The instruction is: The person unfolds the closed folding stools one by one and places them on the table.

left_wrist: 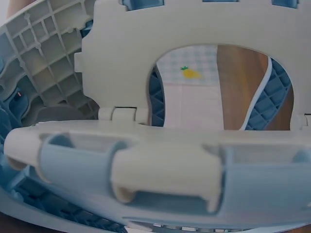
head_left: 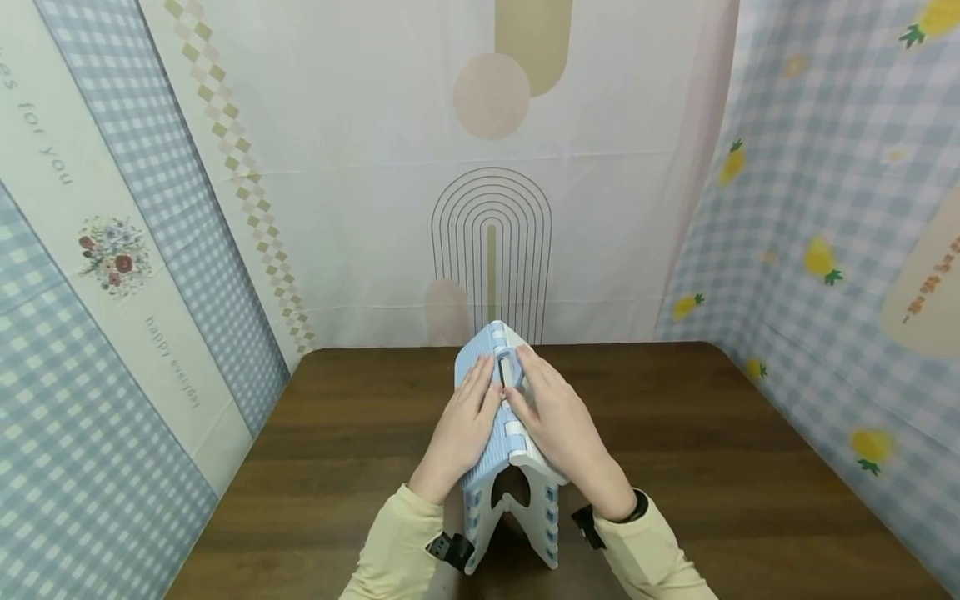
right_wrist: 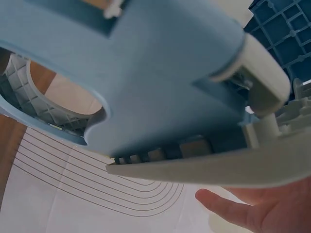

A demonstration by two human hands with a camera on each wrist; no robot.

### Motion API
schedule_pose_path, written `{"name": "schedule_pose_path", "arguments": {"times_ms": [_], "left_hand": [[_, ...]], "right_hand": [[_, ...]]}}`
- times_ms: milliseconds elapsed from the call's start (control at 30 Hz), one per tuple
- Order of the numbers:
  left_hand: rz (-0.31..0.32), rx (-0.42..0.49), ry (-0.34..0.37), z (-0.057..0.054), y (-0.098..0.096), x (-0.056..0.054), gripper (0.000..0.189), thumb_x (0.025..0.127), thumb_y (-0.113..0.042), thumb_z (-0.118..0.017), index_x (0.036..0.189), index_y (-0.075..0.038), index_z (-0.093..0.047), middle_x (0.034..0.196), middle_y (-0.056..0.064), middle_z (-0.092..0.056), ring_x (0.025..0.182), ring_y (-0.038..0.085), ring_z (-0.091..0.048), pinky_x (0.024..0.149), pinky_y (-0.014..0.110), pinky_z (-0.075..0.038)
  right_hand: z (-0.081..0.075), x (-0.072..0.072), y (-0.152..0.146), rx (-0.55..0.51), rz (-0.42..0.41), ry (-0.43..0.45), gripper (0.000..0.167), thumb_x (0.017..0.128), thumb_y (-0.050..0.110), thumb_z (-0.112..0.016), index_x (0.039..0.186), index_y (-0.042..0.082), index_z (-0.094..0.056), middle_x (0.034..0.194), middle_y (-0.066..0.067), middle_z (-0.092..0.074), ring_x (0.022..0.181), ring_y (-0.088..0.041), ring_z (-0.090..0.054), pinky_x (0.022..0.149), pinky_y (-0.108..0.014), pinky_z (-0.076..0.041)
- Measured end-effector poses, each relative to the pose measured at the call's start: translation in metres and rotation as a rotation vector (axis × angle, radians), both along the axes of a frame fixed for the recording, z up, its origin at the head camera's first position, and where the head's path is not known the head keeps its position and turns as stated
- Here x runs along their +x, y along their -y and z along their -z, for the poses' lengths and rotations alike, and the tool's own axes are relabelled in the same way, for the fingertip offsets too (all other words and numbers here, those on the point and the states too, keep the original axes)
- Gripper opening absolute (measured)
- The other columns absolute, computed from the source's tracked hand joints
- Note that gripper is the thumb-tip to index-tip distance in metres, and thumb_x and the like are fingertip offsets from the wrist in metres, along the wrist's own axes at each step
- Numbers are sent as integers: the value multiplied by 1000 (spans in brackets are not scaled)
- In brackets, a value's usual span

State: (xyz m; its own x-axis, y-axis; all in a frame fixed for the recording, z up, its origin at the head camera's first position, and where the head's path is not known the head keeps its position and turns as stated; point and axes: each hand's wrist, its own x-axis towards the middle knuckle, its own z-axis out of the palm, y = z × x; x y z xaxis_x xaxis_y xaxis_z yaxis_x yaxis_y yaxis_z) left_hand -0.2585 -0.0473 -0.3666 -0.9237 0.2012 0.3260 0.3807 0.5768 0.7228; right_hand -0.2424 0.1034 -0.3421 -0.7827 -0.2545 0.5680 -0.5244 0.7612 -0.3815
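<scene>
A folding step stool in pale blue and white plastic stands on the table, partly folded, its hinged top raised into a ridge. My left hand rests on the blue half of the top with straight fingers. Against the white half lies my right hand, fingers also extended; both thumbs meet near the slot at the ridge. In the left wrist view, the stool's hinges and a leg panel with a rounded opening fill the picture. The right wrist view shows part of my right hand beside the stool's white edge.
The dark brown wooden table has rounded far corners. A pale printed cloth hangs behind it, with blue checked cloths at the left and right. Black straps circle my wrists over yellow sleeves.
</scene>
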Motion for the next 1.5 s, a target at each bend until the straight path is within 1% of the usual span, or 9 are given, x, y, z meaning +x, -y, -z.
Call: {"name": "schedule_pose_path", "arguments": {"times_ms": [267, 433, 633, 800, 967, 1067, 1200, 1333, 1500], "left_hand": [[-11, 17, -21, 1, 0, 1, 55, 105, -39, -31, 152, -12, -31, 160, 5, -27, 150, 26, -22, 122, 49, -19], [-13, -13, -3, 0, 0, 2, 54, 105, -40, -31, 153, -16, -30, 161, 3, -25, 151, 24, -20, 123, 47, -17], [-10, -59, 18, -1, 1, 4, 55, 105, -43, -29, 154, -18, -28, 162, 3, -22, 151, 26, -18, 123, 51, -15], [-5, -108, 38, -2, 1, 4, 56, 104, -45, -27, 154, -20, -26, 162, 1, -20, 152, 25, -16, 124, 50, -13], [0, -163, 51, -1, 2, 3, 56, 104, -46, -28, 154, -21, -27, 162, 1, -21, 152, 25, -16, 124, 50, -12], [1, -201, 40, -1, 2, 3, 56, 104, -44, -29, 154, -20, -29, 162, 3, -23, 151, 26, -19, 123, 52, -14], [-4, -247, 30, -3, 4, 3, 56, 103, -43, -30, 153, -18, -31, 161, 4, -25, 151, 25, -20, 123, 51, -14], [-3, -283, 38, -4, 6, 2, 56, 103, -44, -32, 152, -18, -32, 161, 3, -26, 151, 23, -19, 123, 50, -14], [0, -323, 43, -5, 8, 2, 56, 102, -44, -33, 152, -19, -34, 160, 3, -27, 151, 23, -20, 123, 50, -14]], "right_hand": [[1, 1, 0, -35, 14, 14, 55, 96, 22, -60, 144, 1, -43, 147, -19, -47, 137, -33, -45, 110, -51, -41], [3, 3, -1, -33, 44, 8, 55, 95, 22, -63, 143, 0, -45, 146, -19, -49, 135, -34, -48, 108, -52, -42], [5, 5, -1, -33, 73, 4, 55, 94, 22, -64, 141, -1, -48, 143, -19, -52, 131, -34, -51, 104, -51, -45], [6, 6, -2, -39, 100, 49, 54, 95, 23, -61, 141, -1, -47, 143, -19, -52, 131, -35, -51, 104, -52, -46], [11, 7, -3, -80, 121, 147, 56, 96, 27, -59, 144, 2, -44, 145, -18, -50, 132, -35, -50, 104, -52, -45], [14, 8, -3, -101, 129, 192, 56, 97, 28, -58, 146, 5, -43, 145, -17, -49, 132, -35, -50, 105, -53, -44], [16, 8, -4, -115, 126, 202, 53, 98, 28, -56, 145, 5, -44, 147, -16, -48, 135, -35, -47, 108, -53, -42], [17, 8, -3, -122, 131, 217, 52, 99, 29, -54, 144, 6, -46, 148, -15, -47, 137, -34, -44, 110, -54, -39], [19, 7, -3, -97, 146, 267, 52, 99, 32, -53, 144, 7, -46, 149, -17, -46, 138, -35, -43, 111, -54, -37]]}}
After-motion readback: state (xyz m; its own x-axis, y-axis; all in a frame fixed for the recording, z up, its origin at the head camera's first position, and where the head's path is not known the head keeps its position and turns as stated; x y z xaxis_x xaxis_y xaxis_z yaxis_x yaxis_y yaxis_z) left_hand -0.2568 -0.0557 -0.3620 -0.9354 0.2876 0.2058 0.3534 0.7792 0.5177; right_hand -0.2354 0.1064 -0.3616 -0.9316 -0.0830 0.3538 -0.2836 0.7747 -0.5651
